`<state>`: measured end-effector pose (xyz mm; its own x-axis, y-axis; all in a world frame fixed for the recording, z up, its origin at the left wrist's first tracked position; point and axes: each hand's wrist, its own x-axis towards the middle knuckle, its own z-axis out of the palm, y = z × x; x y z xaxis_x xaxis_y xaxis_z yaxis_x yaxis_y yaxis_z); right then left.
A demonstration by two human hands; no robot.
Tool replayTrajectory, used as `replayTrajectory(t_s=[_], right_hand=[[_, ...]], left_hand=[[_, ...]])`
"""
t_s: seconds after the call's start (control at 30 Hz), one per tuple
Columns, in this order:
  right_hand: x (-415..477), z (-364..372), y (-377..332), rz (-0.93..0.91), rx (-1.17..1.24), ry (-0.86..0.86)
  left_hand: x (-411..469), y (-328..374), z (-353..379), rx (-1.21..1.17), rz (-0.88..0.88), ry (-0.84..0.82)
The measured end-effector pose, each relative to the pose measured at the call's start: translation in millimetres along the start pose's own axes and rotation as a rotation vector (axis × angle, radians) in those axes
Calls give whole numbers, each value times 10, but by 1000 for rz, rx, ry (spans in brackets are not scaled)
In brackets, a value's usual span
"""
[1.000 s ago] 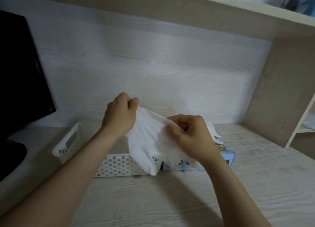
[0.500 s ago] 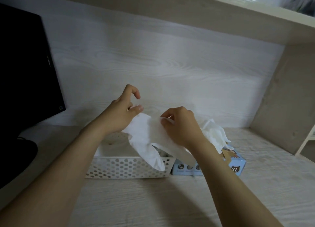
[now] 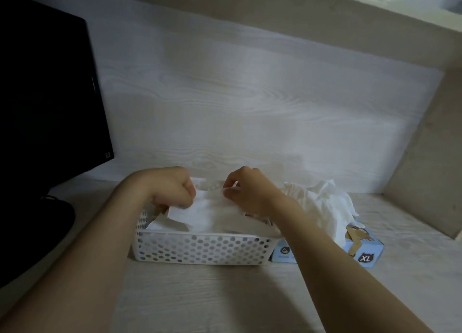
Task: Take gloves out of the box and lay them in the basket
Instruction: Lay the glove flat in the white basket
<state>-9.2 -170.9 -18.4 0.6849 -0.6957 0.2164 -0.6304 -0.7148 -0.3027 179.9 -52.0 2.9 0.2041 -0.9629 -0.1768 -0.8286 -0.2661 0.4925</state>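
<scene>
Left hand [image 3: 172, 190] and right hand [image 3: 246, 191] each pinch an edge of the white glove [image 3: 212, 214], draped over the basket [image 3: 200, 249]. Judged thin, limp, light; grip at edges.

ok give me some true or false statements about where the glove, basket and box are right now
1. The left hand and the right hand both hold a white glove over the perforated basket. True.
2. Bunched gloves bulge out of the top of the blue glove box. True.
3. The blue glove box stands to the left of the perforated basket. False: it stands to the right of it.
4. The size mark on the blue glove box reads S. False: it reads XL.
5. A black monitor stands to the left of the perforated basket. True.
</scene>
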Motion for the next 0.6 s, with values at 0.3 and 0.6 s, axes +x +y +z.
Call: replayTrajectory(t_s=[0.3,0.6], right_hand=[[121,179,-44,-3,-220,-110],[90,67,-91,-181,-197,8]], left_hand=[[-96,92,112,325,-191,-41],[13,70,277,608,-228,-47]])
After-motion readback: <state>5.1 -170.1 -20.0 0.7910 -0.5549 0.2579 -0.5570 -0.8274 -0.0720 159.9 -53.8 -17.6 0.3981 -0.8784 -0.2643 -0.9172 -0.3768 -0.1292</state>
